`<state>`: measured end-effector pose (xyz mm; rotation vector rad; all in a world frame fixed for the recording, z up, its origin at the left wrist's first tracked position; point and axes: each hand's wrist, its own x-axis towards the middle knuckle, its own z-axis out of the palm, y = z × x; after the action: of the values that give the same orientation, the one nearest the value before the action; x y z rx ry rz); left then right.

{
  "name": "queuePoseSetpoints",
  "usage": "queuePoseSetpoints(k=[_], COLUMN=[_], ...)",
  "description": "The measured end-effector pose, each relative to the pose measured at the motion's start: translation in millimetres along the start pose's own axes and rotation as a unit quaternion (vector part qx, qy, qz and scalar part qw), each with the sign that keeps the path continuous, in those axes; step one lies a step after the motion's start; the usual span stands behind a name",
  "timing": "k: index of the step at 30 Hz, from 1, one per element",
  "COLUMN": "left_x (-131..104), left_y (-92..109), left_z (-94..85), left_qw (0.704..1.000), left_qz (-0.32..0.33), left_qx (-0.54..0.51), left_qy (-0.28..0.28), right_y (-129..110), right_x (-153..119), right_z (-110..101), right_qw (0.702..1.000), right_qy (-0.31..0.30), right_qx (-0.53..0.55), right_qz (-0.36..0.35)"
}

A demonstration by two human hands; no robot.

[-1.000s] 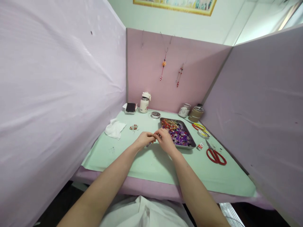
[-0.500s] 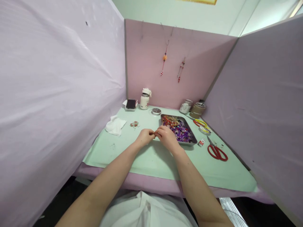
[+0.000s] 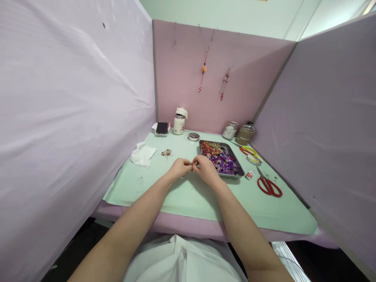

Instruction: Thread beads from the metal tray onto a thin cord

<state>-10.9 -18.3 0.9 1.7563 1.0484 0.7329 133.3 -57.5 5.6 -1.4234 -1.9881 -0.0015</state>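
Observation:
My left hand [image 3: 180, 168] and my right hand [image 3: 204, 169] meet above the green tabletop [image 3: 188, 199], fingertips pinched close together. Whatever lies between them is too small and too covered by the fingers to name. Just beyond my right hand is a metal tray [image 3: 241, 172] filled with purple beads [image 3: 225, 163] and tangled red and gold cords [image 3: 210, 149]. A little cluster of red and clear beads [image 3: 166, 152] rests on the cloth past my left hand.
Red-handled scissors [image 3: 268, 186] and a small red-and-white packet [image 3: 250, 174] lie at right. Farther back are yellow-handled pliers [image 3: 249, 150], two cans, a round dish [image 3: 193, 136], a white bottle [image 3: 179, 123] and a dark box [image 3: 162, 128]. White tissue [image 3: 143, 154] lies left. Beaded strings hang behind.
The fingers of my right hand have shifted slightly while both hands stay close together. The whole view has tilted a little downward.

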Motion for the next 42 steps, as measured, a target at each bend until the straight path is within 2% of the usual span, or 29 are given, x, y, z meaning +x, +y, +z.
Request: queuePoseSetpoints(k=[6,11,17,25,36,39,42], left_x=[-1.4,-0.1,4.5,7.3,2.6,4.0,5.3], left_y=[2.9,3.5,-2.1,-4.8,1.1,2.0,3.1], left_z=[0.5,0.3,-2.3,-3.1,-2.1,-3.0,-4.0], left_qw=[0.996,0.984,0.966,0.955,0.961,0.952,0.942], left_qz=[-0.033,-0.039,-0.043,-0.051,-0.048,-0.044,-0.052], left_qx=[-0.085,-0.173,-0.256,-0.291,-0.274,-0.303,-0.329], left_qy=[-0.014,-0.004,0.000,-0.024,0.006,0.030,0.044], right_y=[-0.9,-0.2,3.8,5.0,3.0,-2.6,-2.5], right_x=[-0.2,1.3,0.8,-0.3,-1.7,-1.6,-0.6], right_z=[4.5,3.8,2.8,1.8,2.5,-4.0,-9.9], right_qw=[0.992,0.977,0.973,0.981,0.988,0.978,0.958], right_qy=[0.054,0.089,0.077,0.063,0.051,0.074,0.123], right_qx=[0.113,0.187,0.202,0.171,0.143,0.190,0.243], right_qz=[0.030,0.056,0.074,0.062,0.024,0.038,0.090])
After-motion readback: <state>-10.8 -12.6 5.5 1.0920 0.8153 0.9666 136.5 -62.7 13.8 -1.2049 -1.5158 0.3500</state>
